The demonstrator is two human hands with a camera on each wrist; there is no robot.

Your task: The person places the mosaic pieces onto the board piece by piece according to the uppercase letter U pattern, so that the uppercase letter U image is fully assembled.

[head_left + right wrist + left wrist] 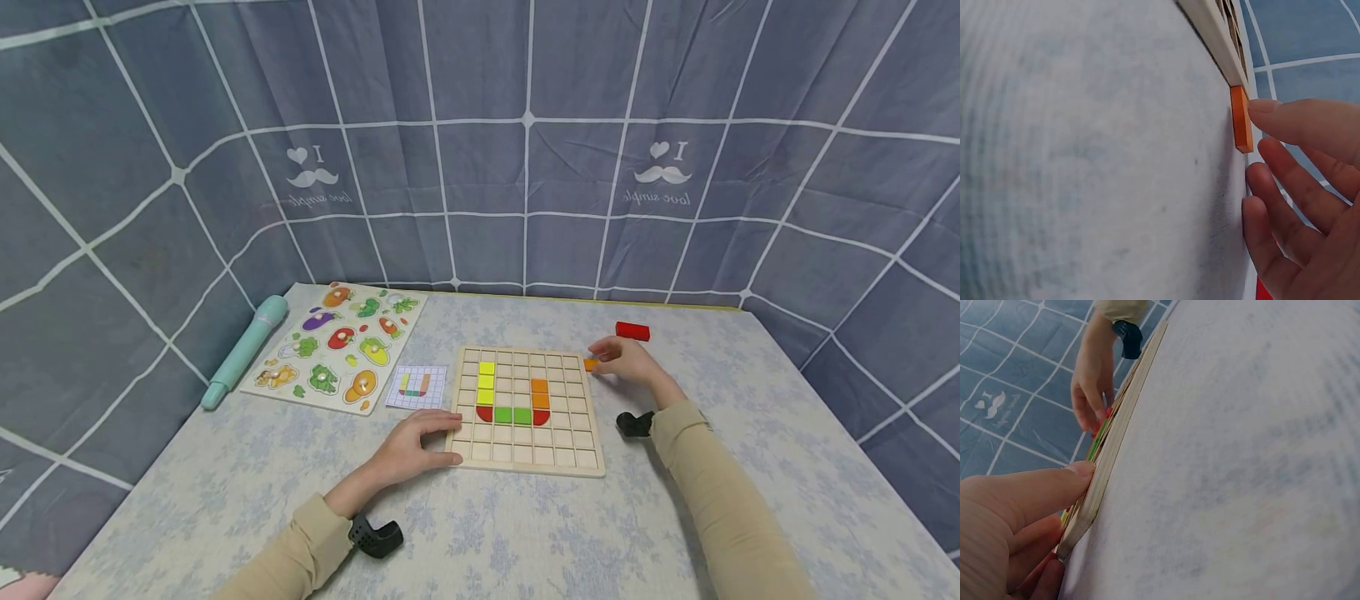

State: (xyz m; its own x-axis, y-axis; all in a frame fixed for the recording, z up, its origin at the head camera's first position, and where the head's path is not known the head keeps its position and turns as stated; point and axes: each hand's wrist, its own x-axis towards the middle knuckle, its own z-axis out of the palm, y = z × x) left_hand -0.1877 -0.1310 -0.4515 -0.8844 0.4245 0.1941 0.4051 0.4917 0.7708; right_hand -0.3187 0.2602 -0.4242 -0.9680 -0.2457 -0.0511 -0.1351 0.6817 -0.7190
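Observation:
A wooden grid board [487,450] lies on the table, with yellow tiles [486,382], green tiles [513,415], orange tiles [539,394] and red rounded corner pieces [484,414] forming a U in its cells. My left hand [408,447] grips the board's near left corner, thumb at the edge in the left wrist view. A loose orange tile [1242,119] lies on the table against the board's right side. Beside it is my right hand [628,364], its thumb at the tile and its other fingers loosely bent. Whether the thumb presses on it, I cannot tell.
A red block [632,331] lies behind my right hand. Left of the board are a small pattern card [416,387] showing a U, a vegetable puzzle board [300,392] and a teal tube-shaped object [246,350]. A grid-patterned curtain [480,167] closes off the back and sides.

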